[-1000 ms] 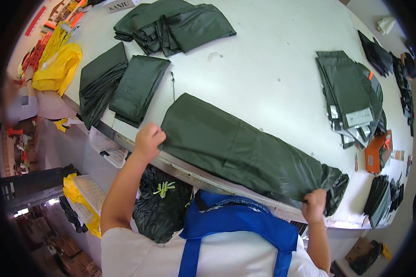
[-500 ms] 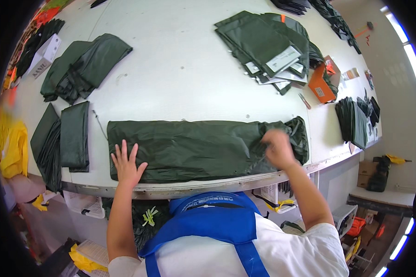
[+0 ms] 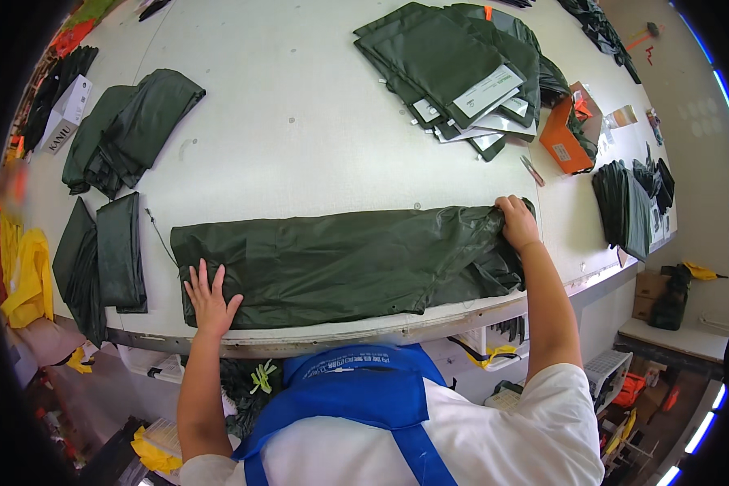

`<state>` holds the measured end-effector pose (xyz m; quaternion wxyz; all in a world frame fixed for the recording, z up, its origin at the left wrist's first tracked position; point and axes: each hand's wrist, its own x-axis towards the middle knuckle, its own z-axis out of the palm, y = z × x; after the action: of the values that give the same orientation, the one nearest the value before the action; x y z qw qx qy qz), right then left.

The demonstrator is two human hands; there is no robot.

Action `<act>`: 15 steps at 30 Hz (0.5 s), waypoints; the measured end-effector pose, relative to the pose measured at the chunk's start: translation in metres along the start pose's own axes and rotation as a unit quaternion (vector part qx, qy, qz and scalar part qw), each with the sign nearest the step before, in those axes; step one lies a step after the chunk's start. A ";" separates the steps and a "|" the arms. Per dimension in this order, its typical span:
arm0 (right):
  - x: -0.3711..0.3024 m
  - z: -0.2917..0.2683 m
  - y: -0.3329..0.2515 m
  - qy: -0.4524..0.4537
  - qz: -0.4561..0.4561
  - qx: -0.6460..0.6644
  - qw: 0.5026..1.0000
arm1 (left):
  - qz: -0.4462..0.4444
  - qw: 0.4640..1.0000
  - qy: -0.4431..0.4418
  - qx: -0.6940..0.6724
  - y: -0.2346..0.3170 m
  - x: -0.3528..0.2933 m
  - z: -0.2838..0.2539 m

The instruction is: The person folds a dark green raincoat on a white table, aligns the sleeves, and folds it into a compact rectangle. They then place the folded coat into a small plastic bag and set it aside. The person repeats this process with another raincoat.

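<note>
A long folded piece of dark green, shiny waterproof fabric (image 3: 340, 263) lies along the table's near edge. My left hand (image 3: 211, 301) rests flat on its left end, fingers spread. At the far right corner, my right hand (image 3: 517, 222) pinches a gathered edge of the fabric, thumb and fingers closed on it. Below that hand the right end is loose and crumpled, with a layer folded under. A thin dark cord (image 3: 161, 236) lies on the table by the fabric's far left corner.
Folded green bundles (image 3: 120, 253) lie at left, with a heaped green piece (image 3: 134, 125) beyond. Green packs with white labels (image 3: 449, 69) are piled at the far right, beside an orange box (image 3: 569, 134) and small snips (image 3: 532, 171). Another folded stack (image 3: 621, 209) sits near the right edge.
My right hand has moved right and away from me, from the fabric's surface to its far right corner. The right end now slants upward. My left hand stays flat on the left end.
</note>
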<state>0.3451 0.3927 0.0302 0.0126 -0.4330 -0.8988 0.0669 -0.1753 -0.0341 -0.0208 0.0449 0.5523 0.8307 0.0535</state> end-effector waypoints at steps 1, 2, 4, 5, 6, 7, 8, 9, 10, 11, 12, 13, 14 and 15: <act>0.001 -0.005 0.004 -0.012 -0.013 -0.014 1.000 | -0.001 1.000 -0.002 0.002 0.000 0.001 0.002; 0.001 -0.016 0.006 -0.023 -0.027 -0.030 0.999 | -0.001 1.000 -0.003 0.003 0.000 0.000 0.002; -0.001 -0.042 0.008 -0.027 -0.077 -0.068 0.994 | 0.000 1.000 -0.005 0.004 0.000 0.000 0.000; -0.002 -0.046 0.015 -0.040 -0.096 -0.058 0.993 | -0.003 1.000 -0.007 0.003 0.000 -0.001 0.001; -0.004 -0.049 0.021 -0.052 -0.115 -0.048 0.991 | -0.005 1.000 -0.010 0.003 0.001 -0.001 0.001; -0.005 -0.053 0.027 -0.063 -0.132 -0.038 0.989 | -0.005 1.000 -0.011 0.003 0.002 0.001 0.002; -0.001 -0.050 0.031 -0.060 -0.131 -0.031 0.989 | -0.007 1.000 -0.015 0.005 0.001 0.001 0.001; -0.001 -0.049 0.033 -0.049 -0.093 -0.009 0.994 | -0.010 1.000 -0.017 0.004 0.001 0.001 0.001; -0.001 -0.048 0.032 -0.038 -0.056 0.015 0.998 | -0.013 1.000 -0.019 0.005 0.001 0.000 0.002; 0.000 -0.046 0.033 -0.027 -0.018 0.038 0.999 | -0.016 1.000 -0.021 0.006 0.000 0.000 0.002; 0.001 -0.044 0.038 -0.014 0.001 0.055 0.998 | -0.023 0.999 -0.026 0.010 0.000 0.000 0.003; 0.001 -0.039 0.045 -0.003 0.021 0.072 0.997 | -0.019 1.000 -0.021 0.011 0.001 0.000 0.004; -0.001 -0.034 0.051 0.009 0.041 0.089 0.995 | -0.014 1.000 -0.015 0.010 0.000 0.000 0.005; -0.004 -0.027 0.061 0.011 0.058 0.111 0.992 | -0.010 1.000 -0.010 0.009 0.000 0.001 0.006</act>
<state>0.3969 0.4300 0.0491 0.0667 -0.4807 -0.8593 0.1616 -0.1747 -0.0327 -0.0265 0.0487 0.5450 0.8361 0.0397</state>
